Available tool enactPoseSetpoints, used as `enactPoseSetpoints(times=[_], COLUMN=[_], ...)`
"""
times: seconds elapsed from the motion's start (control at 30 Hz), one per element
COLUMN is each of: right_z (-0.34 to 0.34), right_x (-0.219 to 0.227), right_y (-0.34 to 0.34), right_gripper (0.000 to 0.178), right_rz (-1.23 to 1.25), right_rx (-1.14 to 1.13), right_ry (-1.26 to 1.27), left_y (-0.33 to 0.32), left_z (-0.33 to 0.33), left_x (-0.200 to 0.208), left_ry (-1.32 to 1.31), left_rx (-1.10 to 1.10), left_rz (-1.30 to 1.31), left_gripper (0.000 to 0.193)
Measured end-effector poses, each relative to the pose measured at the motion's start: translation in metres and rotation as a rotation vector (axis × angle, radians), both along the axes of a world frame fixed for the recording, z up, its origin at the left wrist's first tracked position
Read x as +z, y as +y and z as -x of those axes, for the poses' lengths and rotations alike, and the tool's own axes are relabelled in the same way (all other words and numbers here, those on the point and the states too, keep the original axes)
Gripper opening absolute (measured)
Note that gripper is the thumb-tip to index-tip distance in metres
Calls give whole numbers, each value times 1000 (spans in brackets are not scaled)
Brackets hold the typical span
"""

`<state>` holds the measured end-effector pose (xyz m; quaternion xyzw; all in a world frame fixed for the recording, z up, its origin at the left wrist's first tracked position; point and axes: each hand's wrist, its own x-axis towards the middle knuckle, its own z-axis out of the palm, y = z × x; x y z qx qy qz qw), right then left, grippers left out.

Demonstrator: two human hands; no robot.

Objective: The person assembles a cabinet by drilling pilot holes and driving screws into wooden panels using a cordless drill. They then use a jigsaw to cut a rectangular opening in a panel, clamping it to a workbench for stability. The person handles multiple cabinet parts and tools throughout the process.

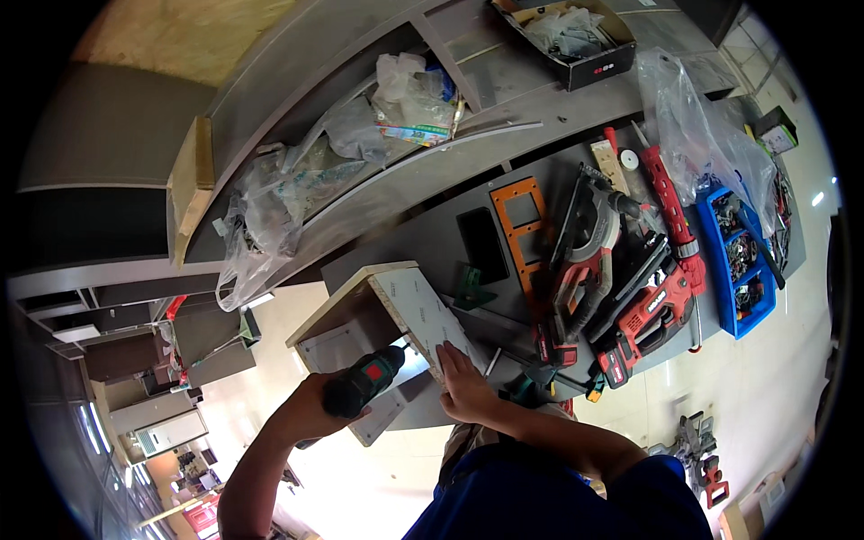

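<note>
My left hand [310, 412] is wrapped round the grip of a dark green and black cordless drill [376, 369]. The drill's front end points at the near edge of an open wooden box [423, 306], where a bright light patch shows. Whether the tip touches the board cannot be made out. My right hand [466, 389] lies on the box's pale, film-covered side panel with its fingers stretched out, and it holds no tool. The box rests on the grey bench with its open side toward the left.
Right of the box lie an orange template [517, 225], a circular saw [585, 261], a red reciprocating saw [652, 315] and a red caulking gun [670, 202]. A blue tray [729, 324] holds small hardware. Plastic bags [270, 211] and a cardboard box [585, 67] sit farther back.
</note>
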<state>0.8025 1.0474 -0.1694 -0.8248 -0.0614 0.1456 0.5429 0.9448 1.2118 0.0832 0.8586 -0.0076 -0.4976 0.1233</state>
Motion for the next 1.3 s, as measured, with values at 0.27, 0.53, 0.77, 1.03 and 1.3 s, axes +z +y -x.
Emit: enactPoseSetpoints(times=[0.27, 0.53, 0.77, 1.03, 1.3], right_z=[2, 2, 1, -1, -1], right_x=[-5, -3, -2, 0, 0], right_y=[6, 5, 6, 4, 4], right_gripper=[86, 88, 86, 86, 85], right_rz=[-15, 67, 22, 14, -9], right_rx=[-29, -23, -39, -35, -3], right_ry=[-33, -35, -49, -12, 21], left_y=[12, 15, 25, 19, 15], left_z=[-7, -19, -34, -44, -58], left_x=[-6, -8, -9, -3, 3], left_ry=[-31, -45, 32, 51, 107], left_rx=[-134, -303, -308, -341, -354], left_rz=[127, 165, 209, 197, 176], left_gripper=[66, 68, 67, 74, 72])
